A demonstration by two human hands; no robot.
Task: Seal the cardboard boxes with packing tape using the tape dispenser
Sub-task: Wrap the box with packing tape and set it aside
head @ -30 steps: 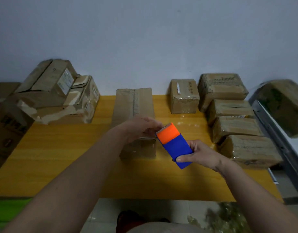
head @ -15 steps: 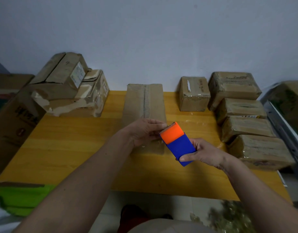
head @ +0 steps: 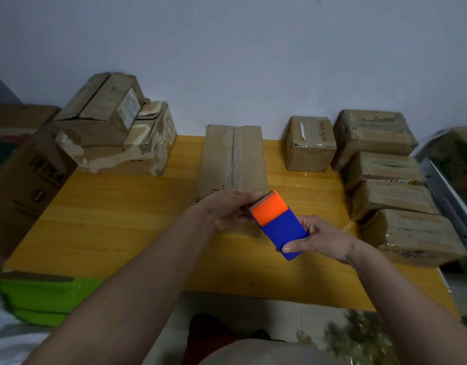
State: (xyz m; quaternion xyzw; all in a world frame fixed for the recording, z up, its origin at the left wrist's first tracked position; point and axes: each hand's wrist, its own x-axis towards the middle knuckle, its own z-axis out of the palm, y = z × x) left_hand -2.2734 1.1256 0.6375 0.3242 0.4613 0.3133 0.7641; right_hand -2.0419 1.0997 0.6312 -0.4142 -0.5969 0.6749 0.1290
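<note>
Progress: judging by the layout, sealing is partly done. 5 boxes at the right of the tabletop (head: 116, 222) show glossy tape wrap, e.g. the small box (head: 310, 143) and the row of 4 beside it, nearest one (head: 414, 237).
Left to do: the long box (head: 233, 159) in the middle looks like the one in hand; a strip runs along its centre seam, but I cannot tell if its near end is closed. The 2 stacked boxes (head: 116, 127) at the left look torn and unsealed.
Tape dispenser (head: 276, 223): orange and blue, held in the air above the near end of the long box, toothed edge pointing away.
Right hand (head: 319, 239): fingers curled round the blue body, thumb along its lower edge.
Left hand (head: 228, 210): fingers bent at the orange toothed end, apparently pinching for the tape's free end; no tape is visible.
</note>
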